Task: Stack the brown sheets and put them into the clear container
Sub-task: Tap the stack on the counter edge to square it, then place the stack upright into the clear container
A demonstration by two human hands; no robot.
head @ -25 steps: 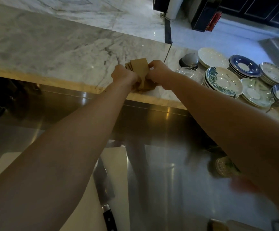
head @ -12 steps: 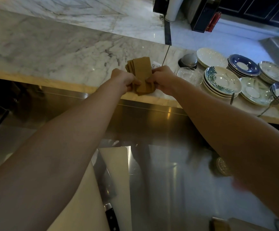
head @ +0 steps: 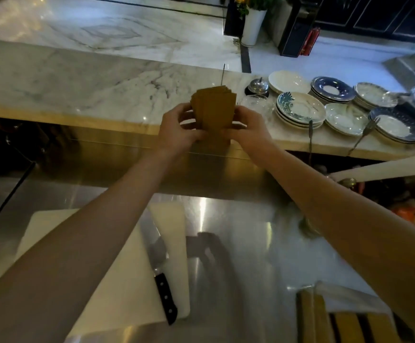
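The step in hand looks to be squaring the brown sheets (head: pixel 212 110) into one neat stack. To do it well, the edges want tapping down against the marble counter (head: pixel 82 87) while both palms press in from the sides, so that the fanned tops slide level; a loose pinch would let the pack splay, and too hard a squeeze would bow it. Only then should it go toward the clear container (head: pixel 256 103), the glassy dish just right of the stack, as far as I can judge (its outline is faint against the marble).

The left hand (head: pixel 176 129) clasps the stack's left edge, fingers curled round the lower half; the right hand (head: pixel 247 125) clasps the right edge likewise. Both grasp the sheets, which stand upright between them, just above centre of the frame, over the near edge of the counter.

The sheets are plain tan rectangles, thin and stiff-looking like card or folded paper. Their top edges are slightly staggered, the upper right corner showing several layers, so the pack is not yet flush. Stacked plates (head: pixel 300 111) sit to the right.
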